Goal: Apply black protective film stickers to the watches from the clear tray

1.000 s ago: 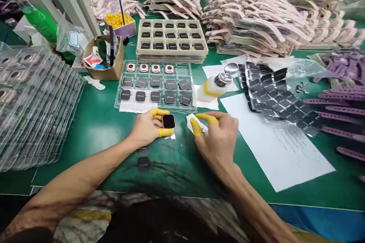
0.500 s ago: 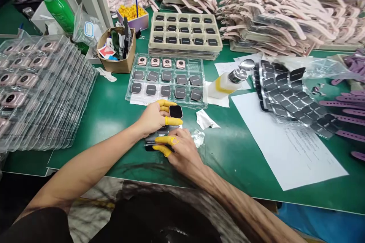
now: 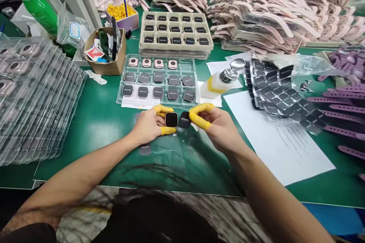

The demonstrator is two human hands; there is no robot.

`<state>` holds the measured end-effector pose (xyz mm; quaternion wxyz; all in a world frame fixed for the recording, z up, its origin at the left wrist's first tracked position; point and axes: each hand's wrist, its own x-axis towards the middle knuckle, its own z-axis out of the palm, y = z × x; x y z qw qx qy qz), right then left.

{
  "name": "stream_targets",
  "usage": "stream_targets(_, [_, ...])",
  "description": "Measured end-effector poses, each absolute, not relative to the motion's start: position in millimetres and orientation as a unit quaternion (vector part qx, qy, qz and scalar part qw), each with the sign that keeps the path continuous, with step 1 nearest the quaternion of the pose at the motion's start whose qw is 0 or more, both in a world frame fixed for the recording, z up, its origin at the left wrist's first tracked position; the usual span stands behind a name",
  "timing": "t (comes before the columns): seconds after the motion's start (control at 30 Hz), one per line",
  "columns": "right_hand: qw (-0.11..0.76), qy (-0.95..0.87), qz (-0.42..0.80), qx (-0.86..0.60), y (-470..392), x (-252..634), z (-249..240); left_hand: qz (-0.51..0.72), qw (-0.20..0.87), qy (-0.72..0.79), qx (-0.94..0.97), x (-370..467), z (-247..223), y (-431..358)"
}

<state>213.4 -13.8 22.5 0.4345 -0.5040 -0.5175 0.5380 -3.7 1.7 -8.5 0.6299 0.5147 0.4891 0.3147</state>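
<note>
Right hand [image 3: 219, 127] lifted dark film [image 3: 184, 120] beside watch case [image 3: 171, 119], left hand [image 3: 149, 125] gripping case

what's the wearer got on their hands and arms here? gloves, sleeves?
No gloves. Left hand and right hand each wear yellow rubber finger cots on thumb and forefinger only; the other fingers are uncovered. Both forearms are bare, no sleeves, watch or wristband visible.
</note>
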Motion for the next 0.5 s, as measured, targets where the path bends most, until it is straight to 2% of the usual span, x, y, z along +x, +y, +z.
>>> stream_targets(0.2, [0.394, -0.456, 0.613, -0.511, 0, 207, -1, 0.275, 0.608, 0.512, 0.540, -3, -6, -1])
stream_targets(0.5, [0.375, -0.460, 0.616, -0.518, -2, 207, -4, 0.224, 0.564, 0.539, 0.584, 0, -1, -2])
